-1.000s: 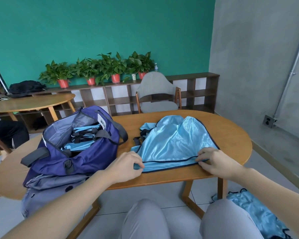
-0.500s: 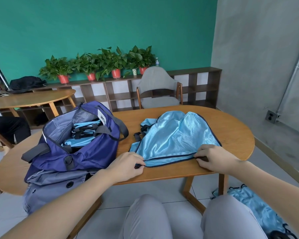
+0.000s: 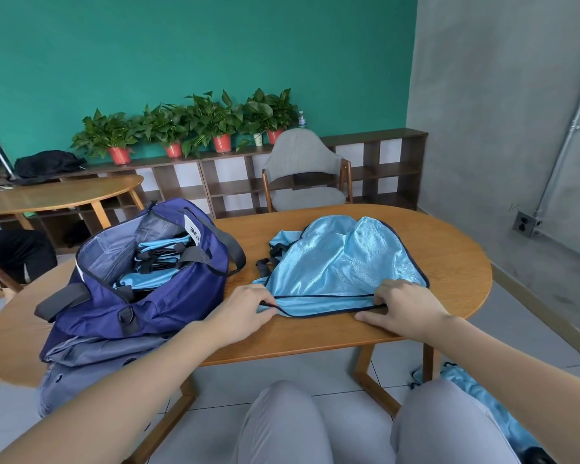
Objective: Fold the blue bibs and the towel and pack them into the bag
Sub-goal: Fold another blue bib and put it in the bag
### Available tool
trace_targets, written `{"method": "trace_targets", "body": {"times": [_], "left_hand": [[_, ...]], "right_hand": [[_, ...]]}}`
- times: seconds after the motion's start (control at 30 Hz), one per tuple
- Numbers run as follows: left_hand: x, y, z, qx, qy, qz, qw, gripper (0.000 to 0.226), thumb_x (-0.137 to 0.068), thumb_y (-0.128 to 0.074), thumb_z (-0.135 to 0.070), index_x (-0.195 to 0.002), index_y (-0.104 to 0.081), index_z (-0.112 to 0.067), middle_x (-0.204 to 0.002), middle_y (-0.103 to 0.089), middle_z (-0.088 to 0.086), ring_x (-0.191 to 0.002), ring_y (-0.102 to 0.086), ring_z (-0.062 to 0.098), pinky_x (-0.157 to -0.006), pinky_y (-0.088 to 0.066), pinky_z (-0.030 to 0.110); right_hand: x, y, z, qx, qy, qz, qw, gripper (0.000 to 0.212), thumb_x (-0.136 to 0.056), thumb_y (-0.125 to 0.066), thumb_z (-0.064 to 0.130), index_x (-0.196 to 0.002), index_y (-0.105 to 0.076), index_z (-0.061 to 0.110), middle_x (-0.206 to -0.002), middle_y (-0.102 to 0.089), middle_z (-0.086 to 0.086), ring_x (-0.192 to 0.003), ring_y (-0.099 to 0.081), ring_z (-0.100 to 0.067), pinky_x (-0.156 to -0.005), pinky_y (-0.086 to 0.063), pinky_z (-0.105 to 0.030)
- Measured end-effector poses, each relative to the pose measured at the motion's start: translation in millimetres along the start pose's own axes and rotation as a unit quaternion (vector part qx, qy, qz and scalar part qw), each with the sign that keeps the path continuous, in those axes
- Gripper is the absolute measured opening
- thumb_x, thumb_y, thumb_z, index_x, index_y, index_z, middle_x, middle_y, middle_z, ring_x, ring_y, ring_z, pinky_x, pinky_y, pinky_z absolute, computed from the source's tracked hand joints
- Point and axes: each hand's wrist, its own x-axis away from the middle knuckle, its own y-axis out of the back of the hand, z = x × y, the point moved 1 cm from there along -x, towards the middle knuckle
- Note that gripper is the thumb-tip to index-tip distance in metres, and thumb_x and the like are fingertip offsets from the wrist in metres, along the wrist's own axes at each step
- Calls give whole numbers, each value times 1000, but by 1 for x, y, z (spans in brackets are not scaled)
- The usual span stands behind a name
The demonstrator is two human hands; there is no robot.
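ok, on my feed a light blue bib lies spread on the wooden table, just right of the open navy bag. left hand pinches the bib's dark-trimmed near hem at the corner closest to the bag. right hand has curled fingers gripping the same hem farther from the bag, thumb flat on the table. folded blue bibs sit inside the bag. more blue fabric lies on the floor, well away from the bag.
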Motion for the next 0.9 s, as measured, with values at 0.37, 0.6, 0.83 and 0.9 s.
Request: {"method": "trace_targets", "body": {"times": [0.37,0.6,0.83,0.9], "left_hand": [[-13,42,-10,96,27,-82,992,4,-83,-84,-27,-85,-82,-23,-90,-70,-16,-90,-64,-1,-81,-45,8],[-22,57,-13,133,55,-136,980,11,-75,-90,-23,-76,-81,-29,-88,-71,-13,-87,-65,1,-77,-45,8],[-33,79,-11,65,28,-210,975,10,-86,-79,-11,-93,-82,-17,-96,-67,-11,-93,-60,-2,-84,-37,1],[-38,92,-8,13,21,-216,976,12,-90,-74,-8,-98,-81,-13,-100,-66,-8,-91,-59,2,-87,-35,0]], "right_hand": [[-1,-16,7,94,29,-146,984,62,-88,-36,78,-71,-61,24,-68,-53,9,-58,-54,-16,-55,-44,-31],[-1,-24,-10,57,-32,-195,979,26,-75,-82,27,-59,-63,19,-62,-55,5,-55,-56,-20,-54,-45,-32],[-6,2,-28,-20,-58,-211,975,8,-77,-82,19,-76,-75,15,-78,-68,4,-64,-65,-19,-57,-49,-30],[-11,19,-37,-15,-87,-197,976,7,-86,-73,20,-84,-77,14,-83,-66,4,-69,-63,-19,-59,-48,-29]]}}
